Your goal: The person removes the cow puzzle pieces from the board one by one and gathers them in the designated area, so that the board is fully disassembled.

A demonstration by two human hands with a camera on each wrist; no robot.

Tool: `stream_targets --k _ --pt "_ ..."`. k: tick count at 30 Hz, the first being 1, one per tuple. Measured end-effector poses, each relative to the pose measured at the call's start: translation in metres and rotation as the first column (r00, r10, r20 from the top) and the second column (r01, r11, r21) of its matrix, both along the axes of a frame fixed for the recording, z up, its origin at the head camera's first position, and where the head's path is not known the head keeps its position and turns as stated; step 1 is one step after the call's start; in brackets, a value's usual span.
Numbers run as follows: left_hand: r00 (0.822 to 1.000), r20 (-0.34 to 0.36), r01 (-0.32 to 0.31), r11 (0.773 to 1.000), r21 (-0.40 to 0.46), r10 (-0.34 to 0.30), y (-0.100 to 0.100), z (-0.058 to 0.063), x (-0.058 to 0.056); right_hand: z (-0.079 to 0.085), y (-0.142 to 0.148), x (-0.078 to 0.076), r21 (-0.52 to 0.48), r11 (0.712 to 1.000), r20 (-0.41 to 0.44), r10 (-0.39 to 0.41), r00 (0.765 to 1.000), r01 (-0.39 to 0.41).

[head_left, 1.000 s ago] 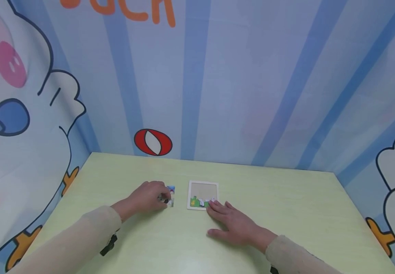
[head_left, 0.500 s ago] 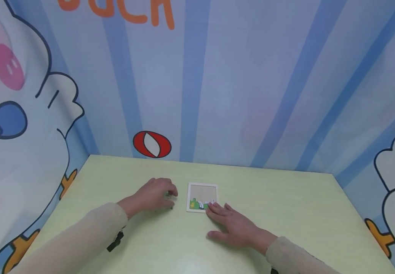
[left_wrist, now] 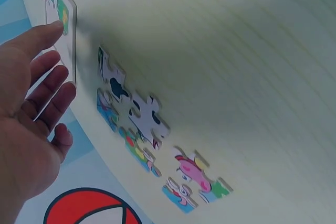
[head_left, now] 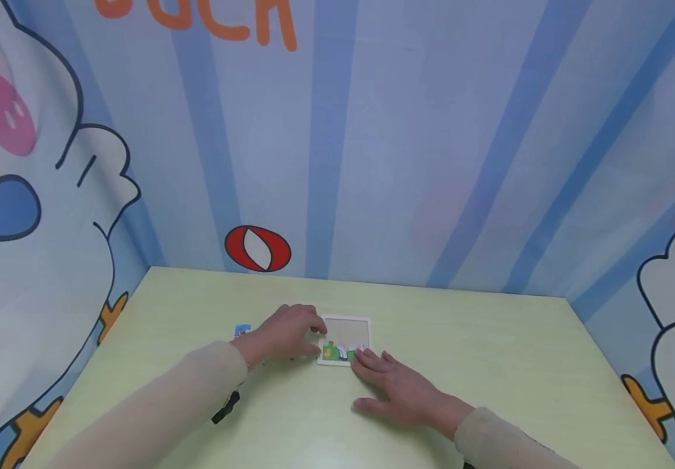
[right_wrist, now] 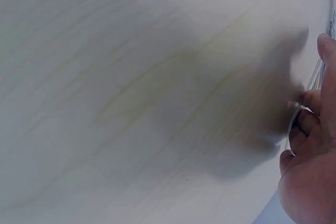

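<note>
Bracketing the jigsaw tray [head_left: 345,327] on the table [head_left: 478,365], head view: left hand [head_left: 286,332], grip apart; right hand [head_left: 398,389], straight fingers on the tray's near corner — uneven pushing could skew it. Left wrist: loose jigsaw pieces [left_wrist: 143,115] nearby — sweeping could scatter them. Right wrist: contact mostly hidden

Puzzle frame [head_left: 345,326] is white with a beige base; puzzle pieces [left_wrist: 148,117] show pink, green and dark-patched white; the worktop [head_left: 460,365] is pale yellow, the backdrop [head_left: 384,163] blue-striped.
</note>
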State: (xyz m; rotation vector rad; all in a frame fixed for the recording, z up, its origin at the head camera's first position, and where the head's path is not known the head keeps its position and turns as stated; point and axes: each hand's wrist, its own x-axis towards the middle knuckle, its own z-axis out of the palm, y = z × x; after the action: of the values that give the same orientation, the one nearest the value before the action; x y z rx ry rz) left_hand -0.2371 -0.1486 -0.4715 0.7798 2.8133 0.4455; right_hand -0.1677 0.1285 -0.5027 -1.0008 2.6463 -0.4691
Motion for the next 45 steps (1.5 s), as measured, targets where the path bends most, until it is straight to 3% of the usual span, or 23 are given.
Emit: stream_targets --k 12,22,37,45 --pt "1.0 0.029 0.003 0.997 0.083 -0.005 0.007 -0.009 0.005 -0.001 0.001 0.007 -0.04 0.999 -0.032 0.03 0.999 -0.031" --pt "0.998 0.066 -0.022 0.987 0.161 0.011 0.008 -0.009 0.013 -0.001 0.001 0.009 -0.041 0.998 -0.05 0.041 0.998 -0.043" --pt "0.996 0.08 -0.051 0.984 0.173 0.037 0.009 -0.013 0.007 -0.006 0.001 0.006 0.017 0.999 -0.14 0.046 0.989 -0.044" --pt "0.998 0.064 -0.035 0.984 0.175 0.024 0.011 -0.012 0.006 -0.002 -0.004 0.004 0.029 0.996 -0.244 0.085 0.966 -0.081"
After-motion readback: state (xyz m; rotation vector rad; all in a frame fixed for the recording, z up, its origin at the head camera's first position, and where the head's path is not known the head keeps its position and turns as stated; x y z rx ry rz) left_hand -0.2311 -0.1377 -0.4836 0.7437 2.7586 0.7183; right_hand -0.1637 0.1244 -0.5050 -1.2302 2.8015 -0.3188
